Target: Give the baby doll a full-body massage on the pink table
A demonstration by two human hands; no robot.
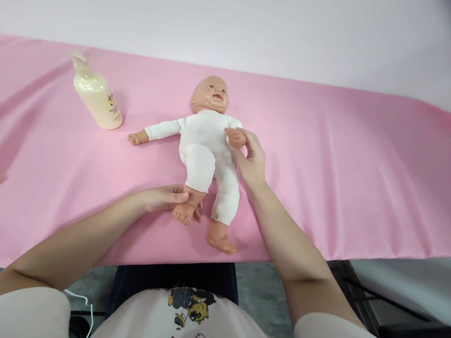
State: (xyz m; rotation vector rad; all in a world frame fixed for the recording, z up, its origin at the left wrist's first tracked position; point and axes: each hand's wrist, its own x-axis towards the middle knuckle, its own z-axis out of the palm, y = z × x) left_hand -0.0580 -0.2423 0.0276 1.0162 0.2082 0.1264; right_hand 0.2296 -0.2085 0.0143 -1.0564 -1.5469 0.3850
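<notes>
A baby doll (207,134) with a white cloth body and bare plastic head, hands and feet lies on its back, head away from me. My left hand (169,198) is closed around the doll's ankle on the left side, thumb on top and fingers beneath; that leg is bent at the knee. On the other side, my right hand (252,156) grips the doll's forearm near its hand, which is bent in over the chest. The doll's other arm stretches out to the left. Its other leg rests extended towards the table's front edge.
A pale yellow pump bottle (98,98) stands at the back left, beyond the doll's outstretched arm. A pink cloth (347,180) with soft folds covers the table. Behind it is a white wall (276,24). A white cable (89,310) hangs below the front edge.
</notes>
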